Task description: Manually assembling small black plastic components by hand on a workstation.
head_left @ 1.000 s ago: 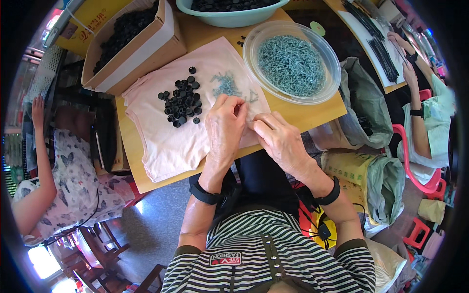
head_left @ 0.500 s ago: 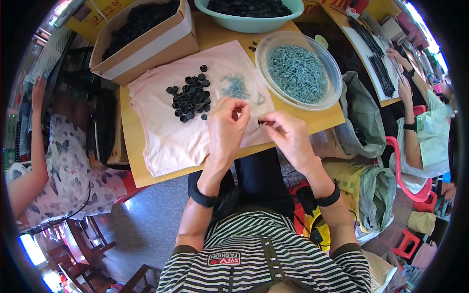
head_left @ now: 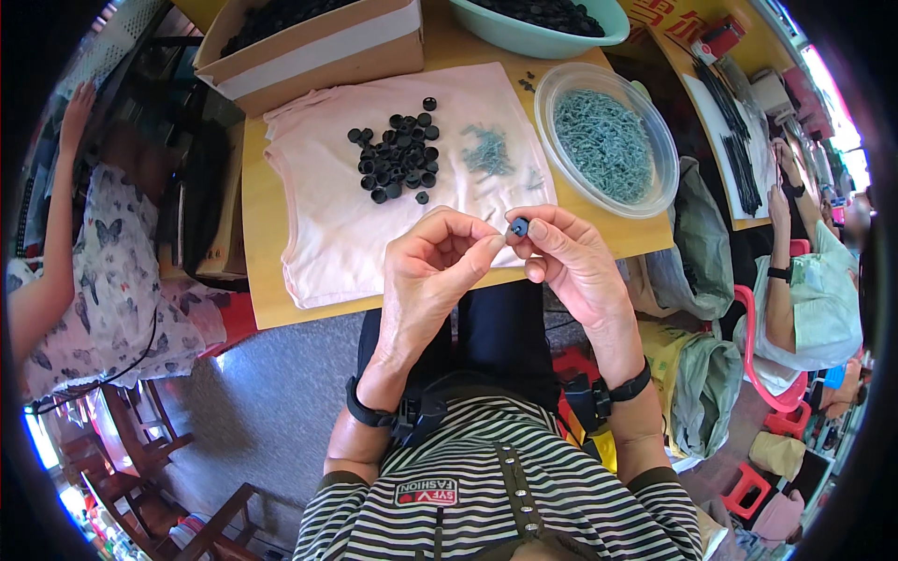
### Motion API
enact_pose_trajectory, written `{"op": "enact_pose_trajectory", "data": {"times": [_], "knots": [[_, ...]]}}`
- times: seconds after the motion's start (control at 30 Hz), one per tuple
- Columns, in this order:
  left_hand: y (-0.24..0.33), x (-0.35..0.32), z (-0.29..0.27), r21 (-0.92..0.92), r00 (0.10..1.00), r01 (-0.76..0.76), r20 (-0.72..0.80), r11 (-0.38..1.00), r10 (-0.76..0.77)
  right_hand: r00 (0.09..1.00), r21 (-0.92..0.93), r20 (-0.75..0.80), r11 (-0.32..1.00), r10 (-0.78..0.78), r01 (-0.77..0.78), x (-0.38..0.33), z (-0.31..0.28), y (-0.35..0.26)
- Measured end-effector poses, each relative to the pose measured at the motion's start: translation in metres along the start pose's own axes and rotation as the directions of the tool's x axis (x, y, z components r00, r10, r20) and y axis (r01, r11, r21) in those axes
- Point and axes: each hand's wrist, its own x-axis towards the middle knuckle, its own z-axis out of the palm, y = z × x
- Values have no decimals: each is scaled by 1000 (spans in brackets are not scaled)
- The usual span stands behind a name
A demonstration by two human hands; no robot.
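My left hand (head_left: 432, 271) and my right hand (head_left: 569, 262) meet fingertip to fingertip above the near edge of the table. A small black round cap (head_left: 518, 226) is pinched between the thumb and fingers of my right hand, and my left fingertips touch it from the left. Beyond the hands a pale pink cloth (head_left: 327, 201) covers the wooden table (head_left: 257, 280). On the cloth lie a heap of black caps (head_left: 398, 157) and a small pile of thin grey-green metal pins (head_left: 487, 150).
A clear round bowl (head_left: 572, 89) full of grey-green pins stands at the right of the cloth. A teal basin (head_left: 524, 33) and a cardboard box (head_left: 309, 51) hold more black parts at the back. One person sits at the left (head_left: 84, 271), another at the right (head_left: 804, 280).
My hands have come back from the cloth toward me and lifted. A black cap now sits between the fingertips, where before they pinched something small over the cloth.
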Motion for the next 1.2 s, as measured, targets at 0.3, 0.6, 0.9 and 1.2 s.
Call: {"op": "enact_pose_trajectory", "data": {"times": [0.3, 0.6, 0.9, 1.2], "knots": [[5, -6, -12, 412, 980, -186, 7, 892, 201, 995, -300, -33, 951, -90, 76, 0, 14, 5], [1, -14, -14, 638, 917, -353, 91, 684, 388, 993, -436, -45, 897, -106, 76, -7, 18, 17], [-15, -6, -23, 450, 979, -181, -3, 875, 204, 992, -353, -78, 933, -98, 64, 3, 9, 31], [-17, 15, -31, 652, 931, -241, -55, 719, 361, 985, -331, -135, 942, -107, 57, 12, 0, 34]]}}
